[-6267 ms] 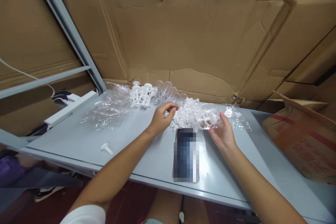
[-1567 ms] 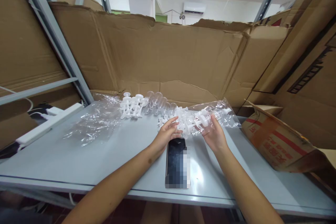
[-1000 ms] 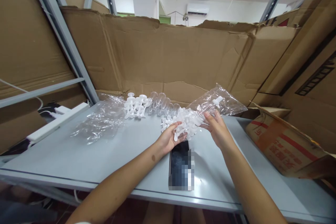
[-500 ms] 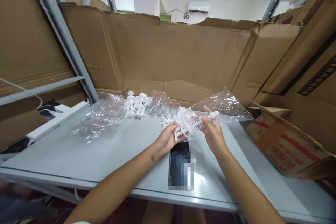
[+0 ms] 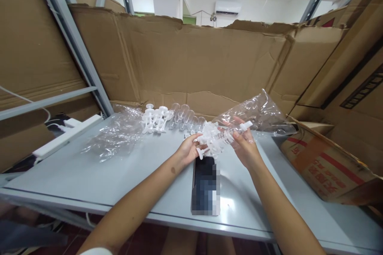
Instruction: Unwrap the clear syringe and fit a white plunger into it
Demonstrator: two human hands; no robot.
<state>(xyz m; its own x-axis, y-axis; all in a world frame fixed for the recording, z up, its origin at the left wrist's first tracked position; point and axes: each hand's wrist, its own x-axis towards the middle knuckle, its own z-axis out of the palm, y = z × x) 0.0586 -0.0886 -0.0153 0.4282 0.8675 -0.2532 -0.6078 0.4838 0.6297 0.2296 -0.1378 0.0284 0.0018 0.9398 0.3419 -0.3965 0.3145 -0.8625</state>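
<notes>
My left hand [image 5: 189, 149] is closed on the near left side of a bunch of white plastic parts [image 5: 211, 137], its fingers partly hidden. My right hand [image 5: 245, 148] grips a clear syringe-like tube [image 5: 230, 132] with a white cap [image 5: 246, 125], thumb in front and fingers behind. One white part with a round disc end [image 5: 200, 153] sticks out beside my left fingers. A clear plastic bag [image 5: 260, 107] spreads behind and around my right hand; I cannot tell which parts lie inside it.
Several white plungers [image 5: 155, 118] and clear round-ended tubes [image 5: 186, 116] lie along the back. A crumpled clear bag [image 5: 115, 135] is to their left. Also there are a phone [image 5: 205, 187] at the front, a power strip [image 5: 67, 135] and a cardboard box [image 5: 326, 167]. Cardboard [image 5: 194, 59] walls the back.
The capped tube in my right hand has shifted slightly right and up. The bag behind it has lifted and spread to the right. My left hand has moved slightly up and left.
</notes>
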